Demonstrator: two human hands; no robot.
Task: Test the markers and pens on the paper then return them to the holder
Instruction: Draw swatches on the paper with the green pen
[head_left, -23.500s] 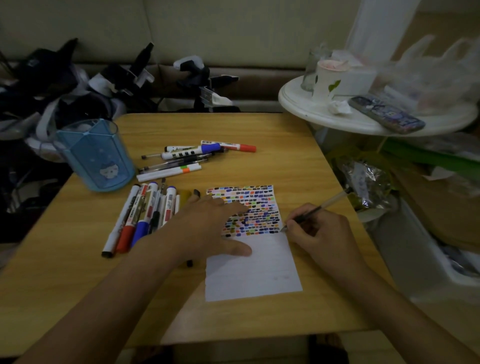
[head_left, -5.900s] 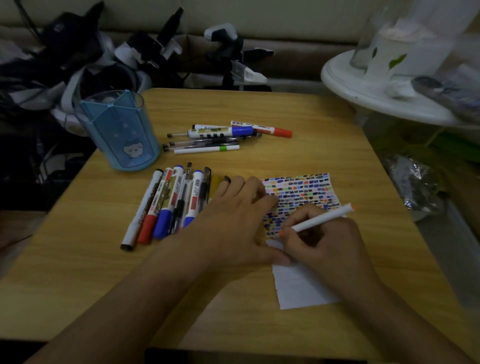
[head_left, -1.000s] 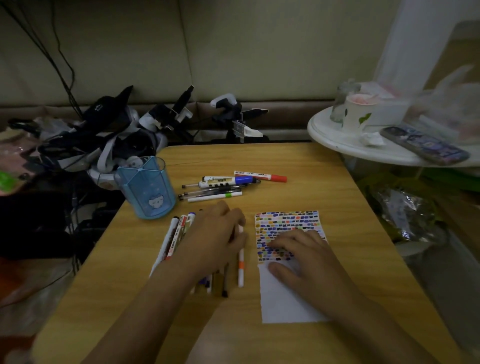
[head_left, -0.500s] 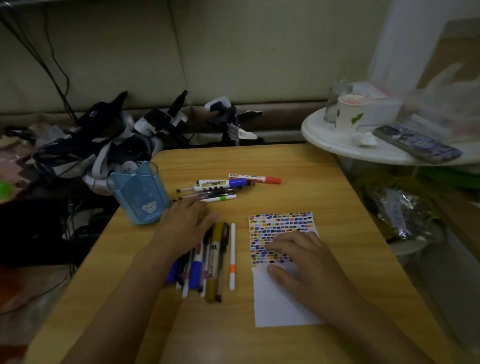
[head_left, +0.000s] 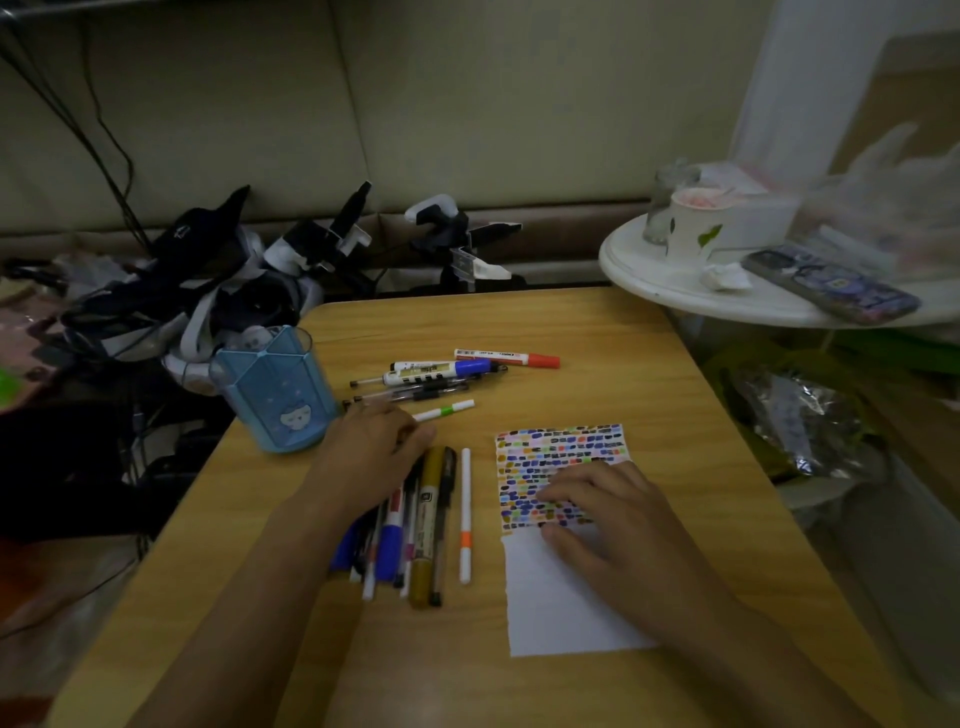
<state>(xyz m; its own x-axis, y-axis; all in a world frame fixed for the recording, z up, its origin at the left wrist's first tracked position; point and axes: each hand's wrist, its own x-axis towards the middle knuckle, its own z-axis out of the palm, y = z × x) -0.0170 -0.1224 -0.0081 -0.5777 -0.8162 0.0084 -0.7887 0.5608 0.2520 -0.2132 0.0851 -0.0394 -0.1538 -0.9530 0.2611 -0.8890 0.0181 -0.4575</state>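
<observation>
The left hand (head_left: 371, 452) lay palm down on the far ends of a bundle of used markers and pens (head_left: 410, 525) on the pale wooden surface (head_left: 597, 332), its fingers (head_left: 415, 431) loosely bent over the barrels; whether they had closed round any of them could not be made out. The bundle's long axis ran from the person's body away toward the far edge, and a thin white marker with an orange band (head_left: 465, 514) lay parallel just to its right, apart from the hand. The translucent blue faceted holder (head_left: 275, 389) stood upright just beyond and to the left of that hand, near the left edge, so the left hand was plainly the nearer one for carrying the pens across. A second group, including a blue-capped marker (head_left: 441, 370), a red-capped marker (head_left: 506, 357) and a thin green-banded marker (head_left: 447, 409), lay crosswise farther back, to the right of the holder.

The right hand (head_left: 613, 525) rested flat, fingers (head_left: 563, 491) relaxed and spread, on the white sheet of paper (head_left: 561, 603), whose far half was filled with rows of small coloured test strokes. It held nothing.

Testing looked about finished; gathering the bundle and lifting it leftward into the holder seemed the likely next move.
</observation>
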